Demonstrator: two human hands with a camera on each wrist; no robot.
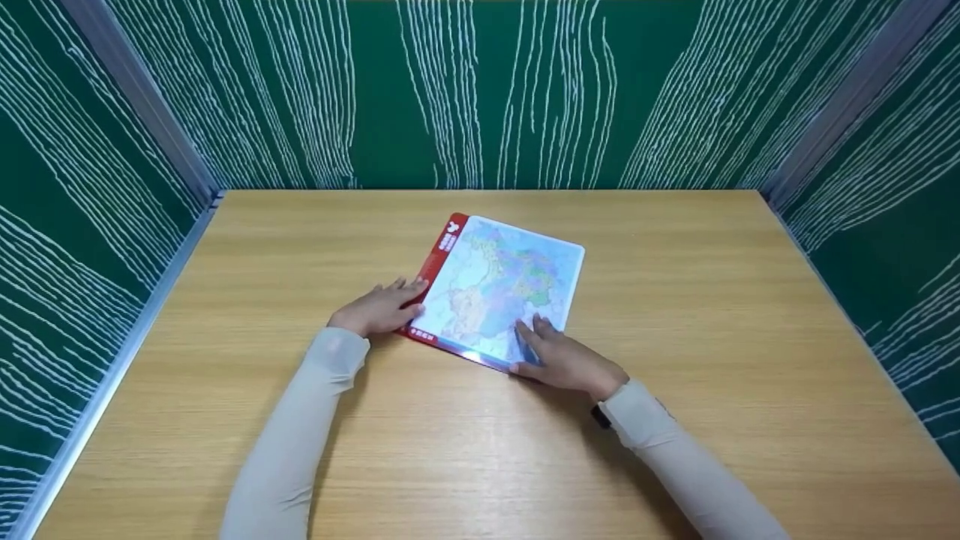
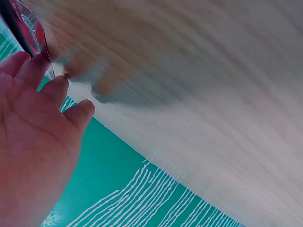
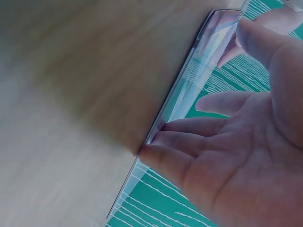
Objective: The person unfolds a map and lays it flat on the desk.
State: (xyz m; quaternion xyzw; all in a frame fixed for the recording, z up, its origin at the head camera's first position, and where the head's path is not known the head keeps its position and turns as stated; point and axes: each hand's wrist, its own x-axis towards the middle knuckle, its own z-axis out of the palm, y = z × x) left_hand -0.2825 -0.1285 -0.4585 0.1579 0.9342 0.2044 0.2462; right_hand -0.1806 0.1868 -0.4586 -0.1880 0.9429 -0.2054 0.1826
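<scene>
A thin, glossy map board (image 1: pixel 491 289) lies flat and turned at an angle on the wooden table. It shows a coloured map, with a red strip (image 1: pixel 433 264) bearing white lettering down its left side. My left hand (image 1: pixel 381 307) rests at the lower part of that strip, its fingertips on the board's edge. With spread fingers, my right hand (image 1: pixel 566 360) touches the lower right corner. In the right wrist view the board's slim edge (image 3: pixel 165 113) meets the fingertips. The left wrist view catches only a dark red corner of it beside the fingers.
The wooden table (image 1: pixel 225 390) extends around the board on all sides. Green walls with white wavy lines (image 1: pixel 487 90) stand behind and at both sides, joined by grey metal posts (image 1: pixel 142 90).
</scene>
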